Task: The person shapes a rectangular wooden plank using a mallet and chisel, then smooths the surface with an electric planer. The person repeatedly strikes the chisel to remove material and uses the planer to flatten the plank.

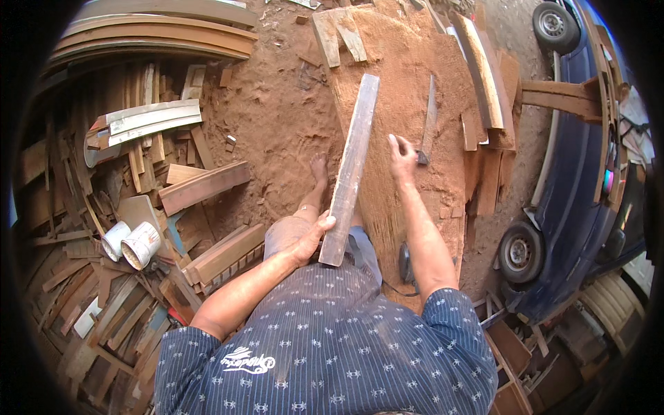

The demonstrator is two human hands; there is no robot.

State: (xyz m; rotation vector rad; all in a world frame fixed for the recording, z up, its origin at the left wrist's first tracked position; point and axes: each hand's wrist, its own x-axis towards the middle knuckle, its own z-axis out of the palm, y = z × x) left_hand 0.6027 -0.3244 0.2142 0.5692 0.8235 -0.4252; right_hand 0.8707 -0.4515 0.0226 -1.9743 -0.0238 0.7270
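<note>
Left hand (309, 240) first on my feed: it is clamped on the near part of a long greyish board (353, 166), thumb at the board's left edge. That board slants up and away from the wearer's lap, its near end by the shirt (325, 332), its far end over a sawdust-covered bench (398, 86); from up here I can't tell whether it touches the wood below. Over to the right hand (403, 158), I see it above the bench with the thumb raised, just beside the dark handle of a handsaw (431, 114); whether the fingers touch that handle, I can't tell. The saw's blade points away from the wearer. Farther out, I have pale offcuts (351, 43) at the bench's far end and a curved timber piece (482, 72) along its right side. Left of the wearer, I get two white buckets (140, 245) amid heaped wood scraps (121, 325); well off to the right stands a dark blue vehicle (570, 159)
</note>
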